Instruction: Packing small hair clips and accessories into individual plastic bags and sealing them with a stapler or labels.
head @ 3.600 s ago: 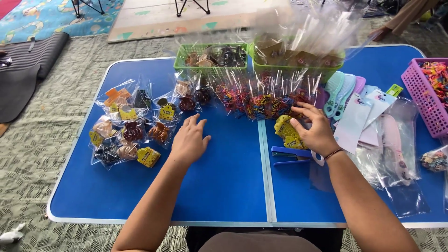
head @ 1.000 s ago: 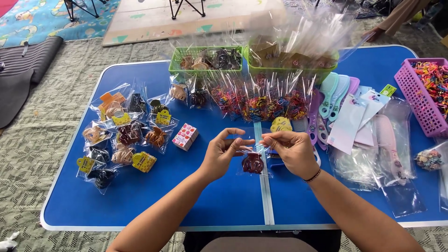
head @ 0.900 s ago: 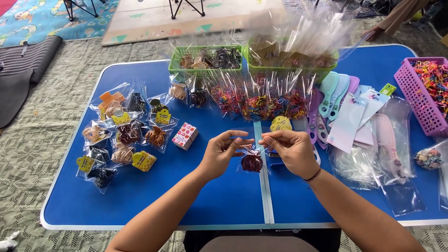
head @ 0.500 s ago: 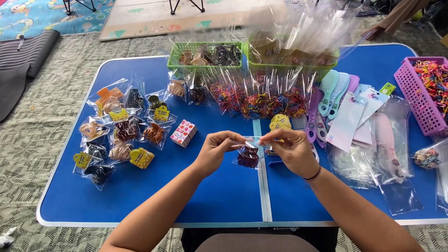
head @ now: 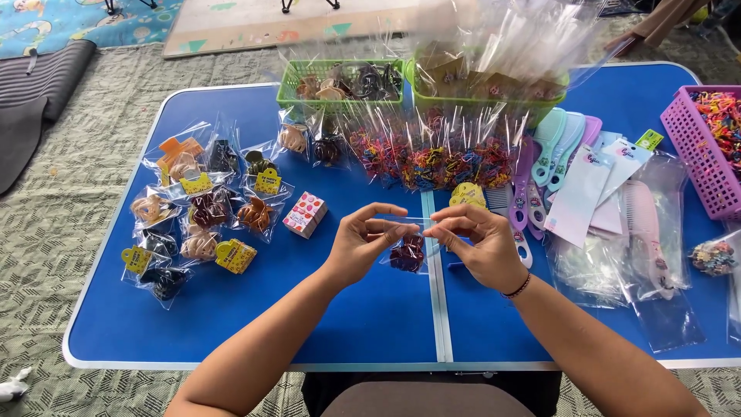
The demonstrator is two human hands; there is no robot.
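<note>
Both hands are working together over the middle of the blue folding table (head: 231, 324). The left hand (head: 361, 245) is pinching the top left edge of a small clear bag (head: 407, 245) between thumb and forefinger, and the right hand (head: 480, 247) is pinching the top right edge the same way, so the bag is hanging stretched between them just above the table's centre seam. A dark reddish hair clip (head: 407, 255) is sitting in the bottom of that bag. Left of the hands, a small pink box (head: 305, 215) is lying on the table, and further left a cluster of bagged hair claws with yellow tags (head: 197, 220) is spreading toward the table's left edge. On the far side, a row of bags of coloured hair ties (head: 432, 158) is lying in front of two green baskets (head: 340, 81). To the right, pastel combs (head: 556, 143) are lying, and a pink basket (head: 706, 166) is sitting at the right edge.
</note>
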